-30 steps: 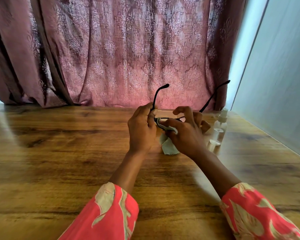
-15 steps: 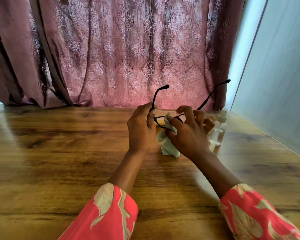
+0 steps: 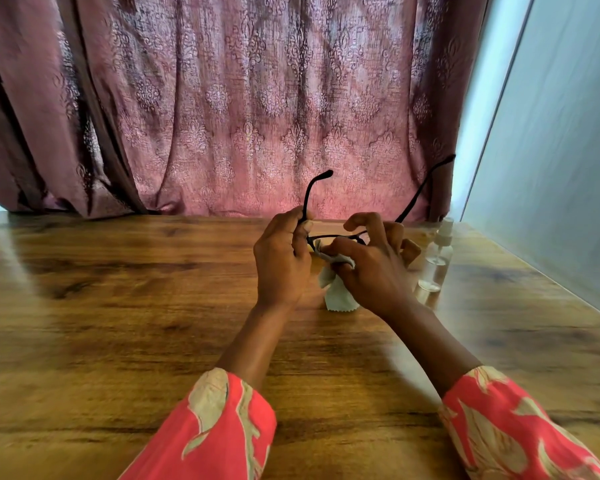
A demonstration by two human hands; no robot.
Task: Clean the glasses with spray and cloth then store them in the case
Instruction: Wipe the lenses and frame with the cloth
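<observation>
Black-framed glasses (image 3: 333, 237) are held above the table with both temples pointing up and away toward the curtain. My left hand (image 3: 281, 261) pinches the frame at its left hinge. My right hand (image 3: 371, 268) presses a pale grey cleaning cloth (image 3: 338, 292) against the left lens, thumb in front and fingers behind; the cloth's loose end hangs down to the table. A small clear spray bottle (image 3: 437, 258) with a white nozzle stands upright just right of my right hand. A tan object, perhaps the case (image 3: 411, 252), shows partly behind my right hand.
The wooden table (image 3: 118, 323) stretches wide to the left and toward me. A patterned pink curtain (image 3: 239, 116) hangs along the far edge. A pale wall panel (image 3: 551, 168) borders the table's right side, close to the spray bottle.
My right hand has shifted the cloth over the lens, up and then back down a little, in a rubbing motion. My left hand and the glasses have stayed nearly still.
</observation>
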